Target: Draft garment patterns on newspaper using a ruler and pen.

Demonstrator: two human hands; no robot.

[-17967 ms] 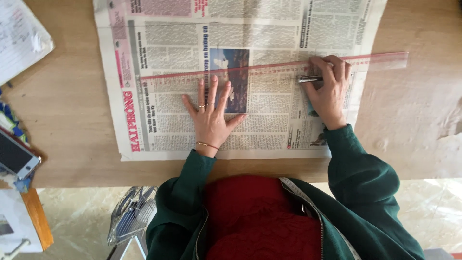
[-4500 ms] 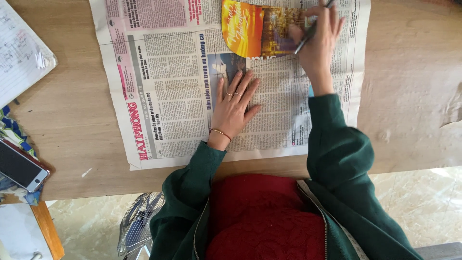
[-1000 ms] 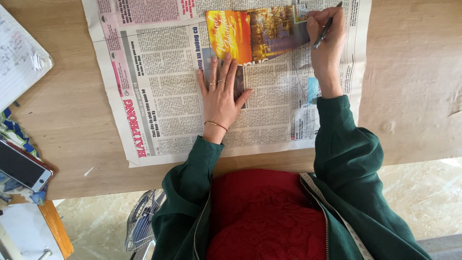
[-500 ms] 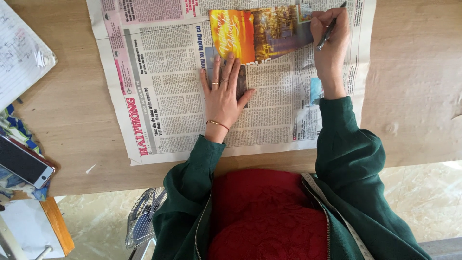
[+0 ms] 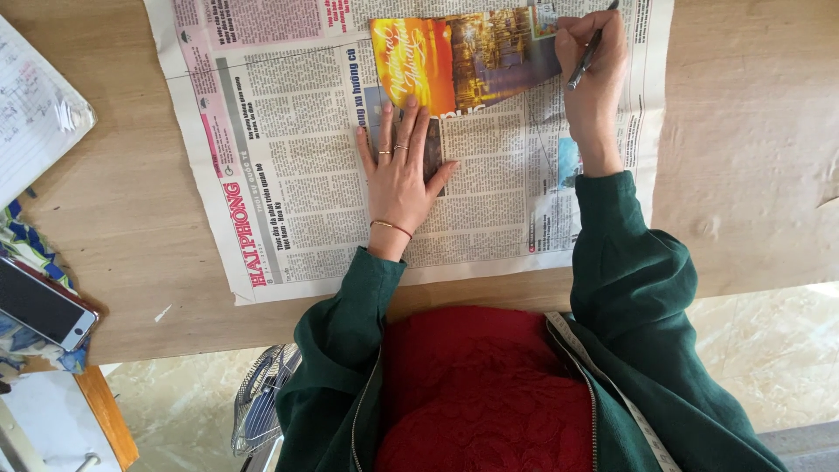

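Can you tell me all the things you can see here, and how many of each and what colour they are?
Printed newspaper sheet: one, white with black text and red lettering, spread flat on the table.
Glossy colour picture card: one, orange and gold, lying on the newspaper's far part.
Slim pen: one, dark with a silvery tip, in the right hand.
Wooden table: one, light brown, under everything.
Smartphone: one, dark screen, at the left edge.
Written paper sheet: one, white, top left.
Wire fan guard: one, grey, below the table edge.
Left hand: flat on the newspaper, fingertips at the card's near edge.
Right hand: gripping the pen at the card's right end.
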